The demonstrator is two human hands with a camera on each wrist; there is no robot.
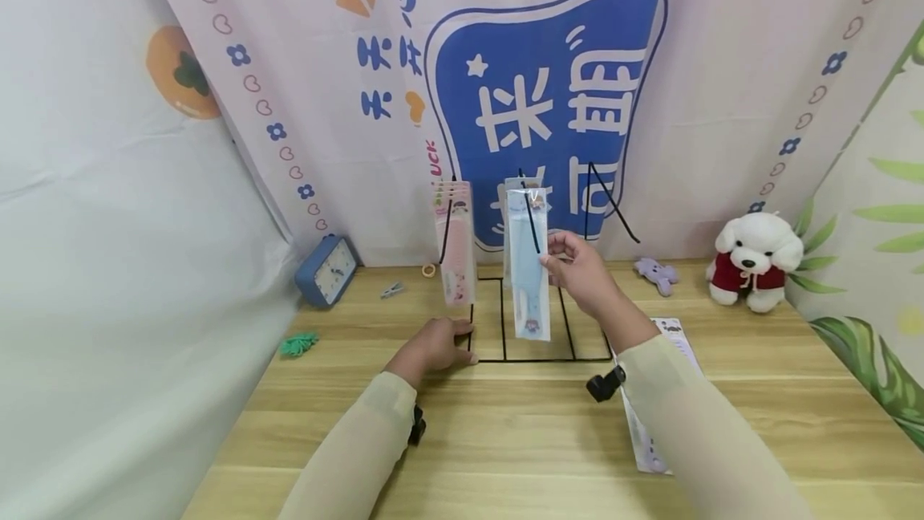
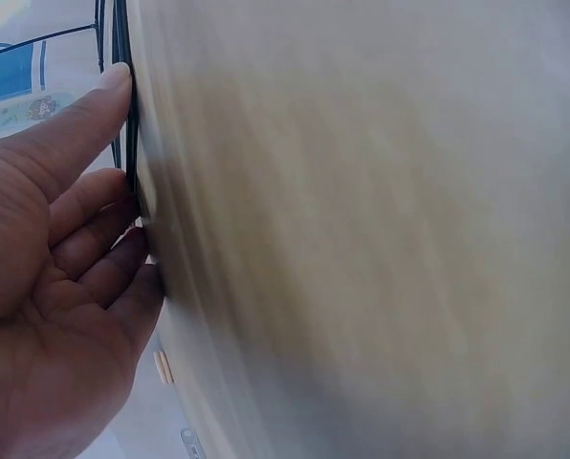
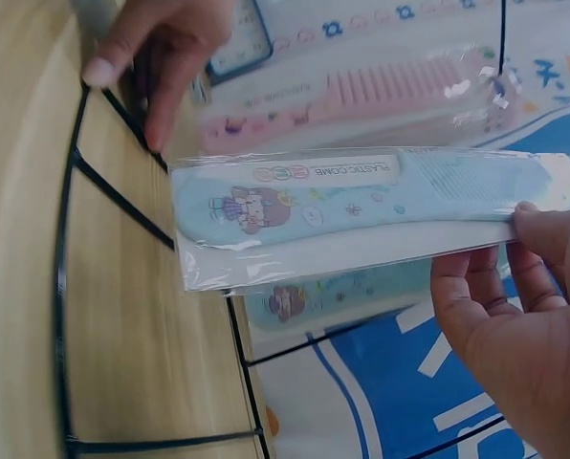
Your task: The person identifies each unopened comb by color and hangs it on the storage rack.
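Observation:
In the head view my right hand [image 1: 580, 267] pinches the edge of a light-blue comb [image 1: 530, 279] in a clear packet, thumb in front. The packet hangs by a black hook of a wire display rack [image 1: 537, 361]. Behind it, partly hidden, is a second blue comb packet [image 3: 342, 298]. My left hand [image 1: 435, 346] presses on the left side of the rack's base, thumb and fingers spread on the wire; the left wrist view shows its thumb [image 2: 103, 105] straight against the black wire. On the left hook hang several packeted pink combs [image 1: 456, 251].
A lilac packet [image 1: 650, 448] lies under my right forearm. A blue clock [image 1: 328, 271], a grey clip [image 1: 392, 290] and a green yarn bundle [image 1: 298, 344] are at left. At right sit a purple toy [image 1: 657, 273] and a white plush dog [image 1: 755, 259]. A printed curtain [image 1: 346, 159] hangs behind.

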